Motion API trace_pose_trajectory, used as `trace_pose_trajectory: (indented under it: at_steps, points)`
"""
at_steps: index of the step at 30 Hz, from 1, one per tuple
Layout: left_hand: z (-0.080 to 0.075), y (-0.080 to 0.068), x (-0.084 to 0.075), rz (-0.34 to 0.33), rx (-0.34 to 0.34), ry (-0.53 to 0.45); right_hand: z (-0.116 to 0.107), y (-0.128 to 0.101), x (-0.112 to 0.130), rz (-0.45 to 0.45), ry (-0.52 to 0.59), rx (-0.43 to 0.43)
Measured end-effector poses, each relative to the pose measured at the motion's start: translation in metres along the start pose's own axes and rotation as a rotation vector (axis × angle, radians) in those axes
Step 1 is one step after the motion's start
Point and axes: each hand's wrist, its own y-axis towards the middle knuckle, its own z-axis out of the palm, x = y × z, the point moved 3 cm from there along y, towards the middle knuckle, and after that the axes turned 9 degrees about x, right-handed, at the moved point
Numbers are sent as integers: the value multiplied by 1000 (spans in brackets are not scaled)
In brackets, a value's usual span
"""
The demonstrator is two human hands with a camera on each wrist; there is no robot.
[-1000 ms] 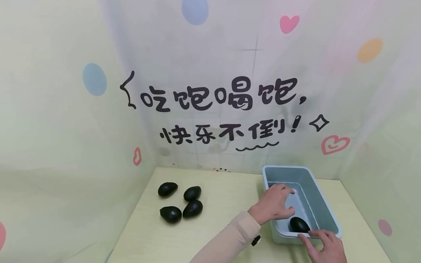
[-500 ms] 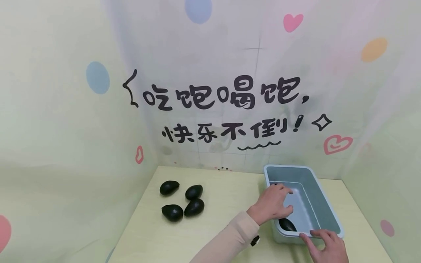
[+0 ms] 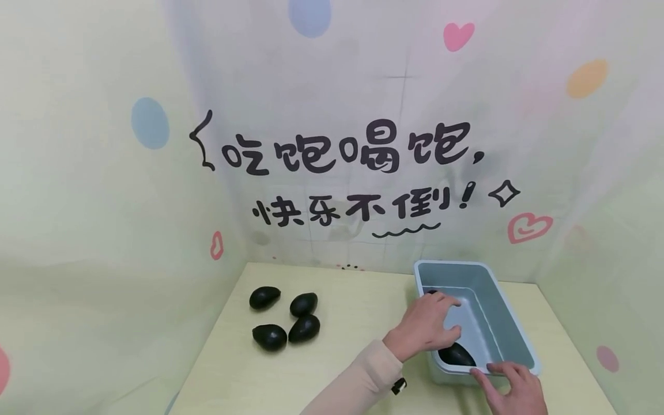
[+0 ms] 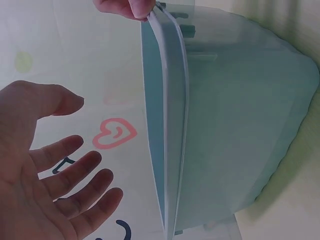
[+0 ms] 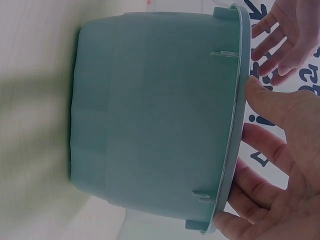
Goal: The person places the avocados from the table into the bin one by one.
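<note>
In the head view, a blue-green plastic bin (image 3: 510, 323) stands at the table's right. One dark avocado (image 3: 457, 354) lies on its floor near the front left corner. A dark, mostly hidden thing (image 3: 432, 292) shows behind my left hand (image 3: 425, 323). That hand is over the bin's left side, its fingers loosely bent and spread; in the left wrist view nothing is between them. My right hand (image 3: 516, 392) grips the bin's front rim, thumb outside and fingers over the edge, as the right wrist view also shows. Several more avocados (image 3: 305, 328) lie on the table at left.
The pale wooden table (image 3: 358, 311) is bordered at the back and sides by a printed cloth (image 3: 332, 80) with black lettering. The bin's far end is close to the back cloth. A small black object (image 3: 399, 386) shows by my left sleeve.
The avocado in the bin has rolled left to the front left corner, then shifted slightly right. My left hand has drawn back a little to the left. The right hand keeps its grip.
</note>
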Motion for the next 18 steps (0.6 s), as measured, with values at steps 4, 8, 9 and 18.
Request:
trace_pose_trajectory:
  at_steps: [4,8,9,18]
  points:
    - [-2,-7,5,-14,-12,-21,1,0,4,-27,8,-26]
    - [-6,-15,12,-44,-39,-73,0,2,4,-10,3,8]
    - [-6,-18,14,-51,-46,-84,0,2,4,-2,1,23]
    - [-4,-32,18,-41,-94,-115,0,1,4,89,1,58]
